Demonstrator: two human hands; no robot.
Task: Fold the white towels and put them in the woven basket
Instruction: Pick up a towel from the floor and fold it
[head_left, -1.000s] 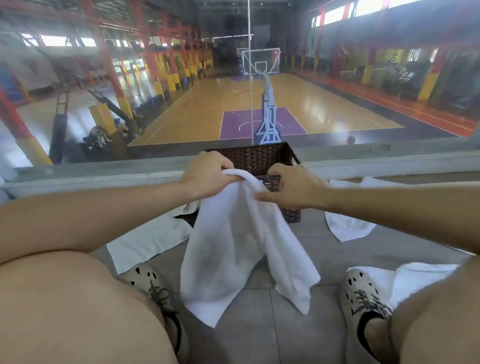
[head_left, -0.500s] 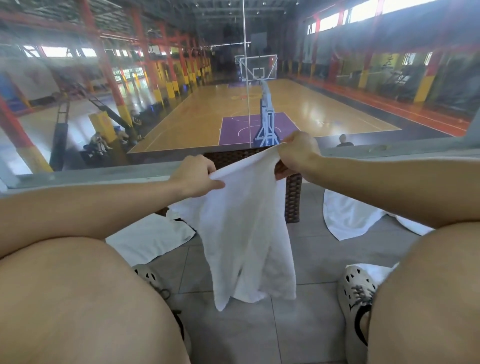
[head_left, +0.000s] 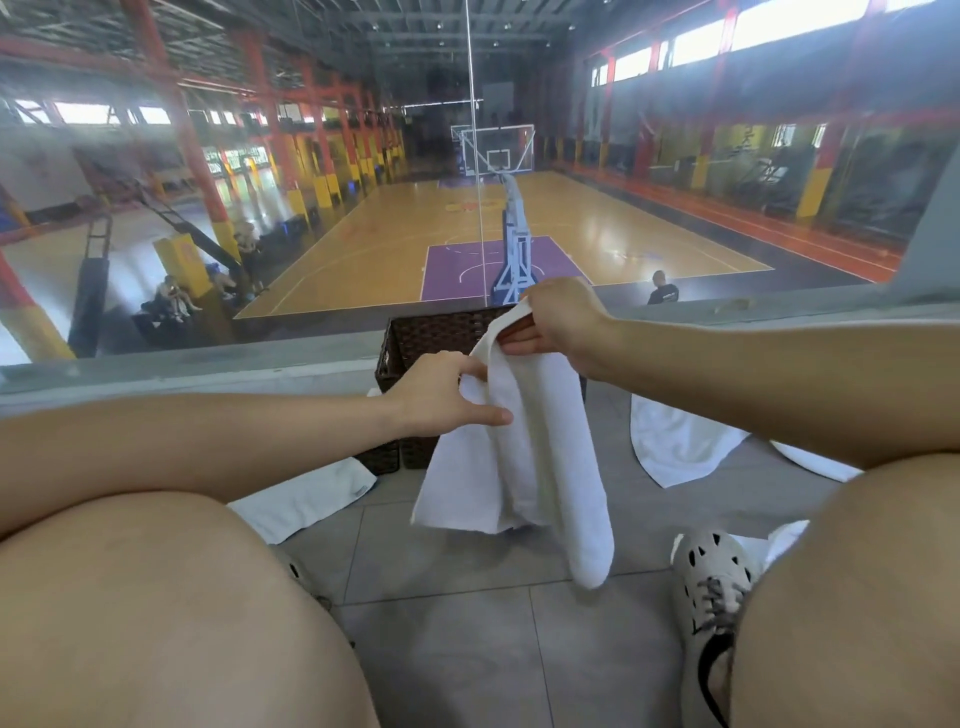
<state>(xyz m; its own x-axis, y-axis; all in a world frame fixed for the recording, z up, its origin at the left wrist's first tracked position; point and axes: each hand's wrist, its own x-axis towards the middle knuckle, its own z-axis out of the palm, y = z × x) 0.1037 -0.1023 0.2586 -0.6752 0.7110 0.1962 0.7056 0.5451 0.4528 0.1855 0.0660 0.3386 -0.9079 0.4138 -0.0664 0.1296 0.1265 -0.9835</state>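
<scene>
Pinching white towel: left hand, right hand | grey tiled floor | basketball court behind glass

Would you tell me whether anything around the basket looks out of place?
Unfolded towels lie strewn on the floor: the left towel and right towel flank the woven basket, a third towel by the shoe.

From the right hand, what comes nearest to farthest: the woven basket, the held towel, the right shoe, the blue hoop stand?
1. held towel, gripped in the right hand itself.
2. woven basket, just behind it, to its left.
3. right shoe, low down, back toward the person.
4. blue hoop stand, far away, straight ahead.
</scene>
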